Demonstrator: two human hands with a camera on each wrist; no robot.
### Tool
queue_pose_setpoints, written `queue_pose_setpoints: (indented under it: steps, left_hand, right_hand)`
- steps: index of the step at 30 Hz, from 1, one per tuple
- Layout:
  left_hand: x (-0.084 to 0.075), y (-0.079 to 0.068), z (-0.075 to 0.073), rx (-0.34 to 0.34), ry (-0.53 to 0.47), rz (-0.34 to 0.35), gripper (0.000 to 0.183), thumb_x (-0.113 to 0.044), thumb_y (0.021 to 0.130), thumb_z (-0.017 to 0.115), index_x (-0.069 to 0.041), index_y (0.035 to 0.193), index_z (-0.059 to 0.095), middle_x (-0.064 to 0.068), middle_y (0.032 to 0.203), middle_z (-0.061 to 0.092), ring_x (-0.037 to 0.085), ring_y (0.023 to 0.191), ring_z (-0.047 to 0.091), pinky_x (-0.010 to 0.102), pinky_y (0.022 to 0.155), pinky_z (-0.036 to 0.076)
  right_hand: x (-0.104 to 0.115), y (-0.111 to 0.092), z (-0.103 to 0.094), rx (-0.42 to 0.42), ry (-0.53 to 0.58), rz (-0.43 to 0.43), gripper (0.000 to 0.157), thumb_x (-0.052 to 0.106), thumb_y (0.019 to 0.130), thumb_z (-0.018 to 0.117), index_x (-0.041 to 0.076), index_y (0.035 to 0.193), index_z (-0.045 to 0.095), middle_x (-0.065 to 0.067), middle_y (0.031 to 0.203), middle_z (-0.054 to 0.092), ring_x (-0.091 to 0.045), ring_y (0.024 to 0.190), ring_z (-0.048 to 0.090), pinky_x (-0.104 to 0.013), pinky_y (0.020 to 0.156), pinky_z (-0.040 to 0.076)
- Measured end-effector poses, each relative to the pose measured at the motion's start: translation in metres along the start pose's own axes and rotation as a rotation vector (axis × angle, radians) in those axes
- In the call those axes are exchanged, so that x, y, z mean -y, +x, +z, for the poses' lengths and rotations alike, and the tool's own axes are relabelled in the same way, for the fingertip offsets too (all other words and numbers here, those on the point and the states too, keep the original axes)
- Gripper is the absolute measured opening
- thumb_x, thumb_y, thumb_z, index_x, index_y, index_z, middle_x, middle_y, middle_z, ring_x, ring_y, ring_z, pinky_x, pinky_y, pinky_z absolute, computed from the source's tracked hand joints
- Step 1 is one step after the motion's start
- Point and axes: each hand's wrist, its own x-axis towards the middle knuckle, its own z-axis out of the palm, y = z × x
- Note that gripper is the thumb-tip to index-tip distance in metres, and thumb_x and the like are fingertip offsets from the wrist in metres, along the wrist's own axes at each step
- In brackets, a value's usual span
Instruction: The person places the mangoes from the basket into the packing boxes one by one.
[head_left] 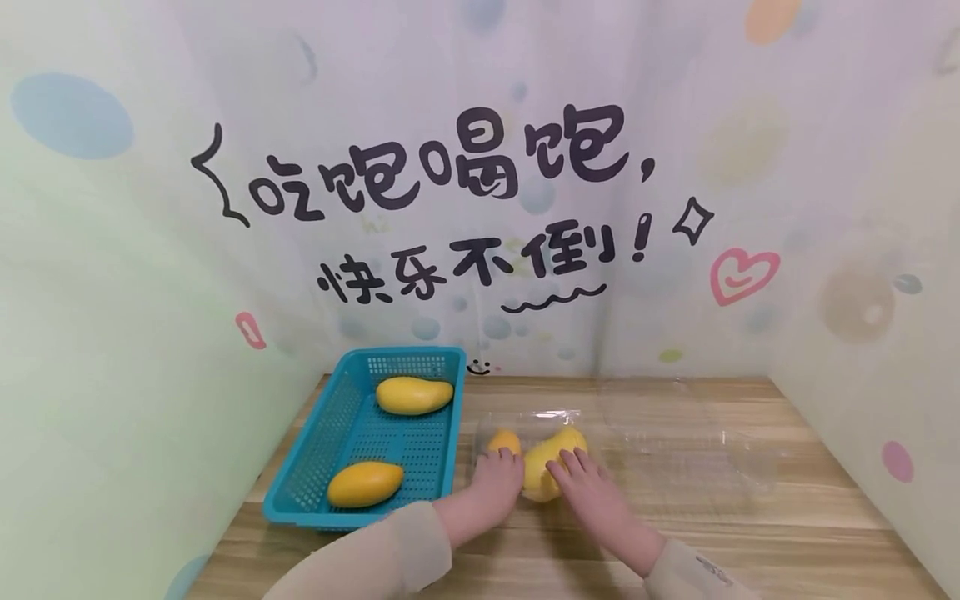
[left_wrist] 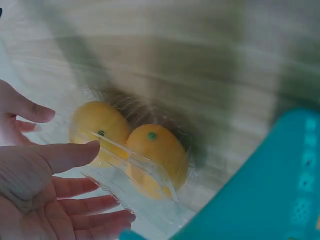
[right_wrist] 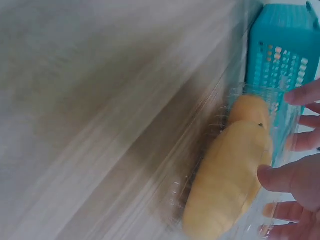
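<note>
A clear plastic clamshell box [head_left: 534, 417] lies on the wooden table [head_left: 750, 533] with two yellow mangoes [head_left: 542, 471] [head_left: 504, 439] inside; its lid [head_left: 675, 433] is flung open to the right. My left hand [head_left: 495, 479] rests against the box's left side, fingers straight, the thumb on the clear rim [left_wrist: 125, 155] in the left wrist view. My right hand [head_left: 588, 487] lies with straight fingers over the larger mango [right_wrist: 227, 182]. The right wrist view is motion-blurred.
A blue perforated basket [head_left: 318, 450] stands to the left of the box with two more mangoes [head_left: 414, 394] [head_left: 365, 484] in it. Printed walls close in the table at the back and on both sides.
</note>
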Motion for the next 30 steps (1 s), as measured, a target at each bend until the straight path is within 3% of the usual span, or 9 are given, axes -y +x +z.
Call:
queue_pose_setpoints:
  steps: [4,8,13,17,20,24,30]
  left_hand:
    - [-0.001,0.02,0.006,0.014,0.007,-0.074,0.017,-0.029,0.087,0.059,-0.013,0.089,0.056,0.005,0.082,0.057,0.018,0.067,0.055,0.029,0.055,0.043]
    - [-0.001,0.04,0.014,0.025,-0.055,-0.145,0.016,-0.026,0.087,0.06,-0.012,0.092,0.057,0.008,0.085,0.059,0.02,0.069,0.056,0.03,0.055,0.046]
    - [-0.001,0.063,0.023,0.05,-0.107,-0.212,0.022,-0.024,0.088,0.059,-0.012,0.106,0.059,0.013,0.103,0.06,0.025,0.081,0.059,0.034,0.062,0.051]
    - [0.001,0.077,0.031,0.045,-0.147,-0.241,0.025,-0.022,0.088,0.059,-0.012,0.11,0.057,0.015,0.107,0.058,0.026,0.086,0.058,0.037,0.065,0.052]
    - [0.005,0.084,0.037,0.064,-0.2,-0.25,0.032,-0.021,0.088,0.06,-0.012,0.117,0.054,0.016,0.114,0.055,0.029,0.1,0.055,0.037,0.069,0.052]
    - [0.012,0.089,0.043,0.117,-0.267,-0.263,0.042,-0.019,0.088,0.06,-0.013,0.128,0.048,0.018,0.127,0.047,0.033,0.119,0.044,0.039,0.077,0.051]
    - [0.014,0.095,0.049,0.041,-0.366,-0.278,0.037,-0.009,0.091,0.053,-0.01,0.128,0.048,0.02,0.129,0.043,0.036,0.123,0.039,0.037,0.075,0.052]
  right_hand:
    - [-0.004,0.014,0.007,-0.075,-0.034,0.02,0.037,-0.011,0.069,0.061,0.008,0.101,0.053,-0.013,0.098,0.054,-0.031,0.087,0.053,-0.037,0.049,0.048]
    - [-0.008,0.026,0.013,-0.147,-0.069,0.052,0.033,-0.012,0.069,0.056,0.006,0.096,0.055,-0.015,0.094,0.054,-0.03,0.081,0.052,-0.033,0.044,0.046]
    - [-0.015,0.04,0.024,-0.082,-0.046,0.145,0.032,-0.014,0.075,0.053,0.006,0.101,0.055,-0.018,0.103,0.054,-0.035,0.092,0.052,-0.037,0.05,0.05]
    - [-0.023,0.052,0.038,-0.06,0.035,0.221,0.033,-0.016,0.079,0.047,0.004,0.104,0.055,-0.021,0.11,0.053,-0.04,0.102,0.05,-0.046,0.061,0.052]
    - [-0.028,0.061,0.05,-0.062,0.077,0.26,0.034,-0.017,0.082,0.044,0.002,0.108,0.053,-0.022,0.114,0.052,-0.042,0.107,0.048,-0.049,0.069,0.051]
    - [-0.032,0.072,0.056,-0.001,0.143,0.298,0.034,-0.017,0.085,0.043,0.0,0.113,0.052,-0.025,0.119,0.05,-0.045,0.113,0.044,-0.052,0.081,0.048]
    - [-0.036,0.082,0.058,0.057,0.187,0.349,0.032,-0.014,0.087,0.041,-0.001,0.113,0.053,-0.026,0.122,0.048,-0.047,0.117,0.041,-0.057,0.086,0.043]
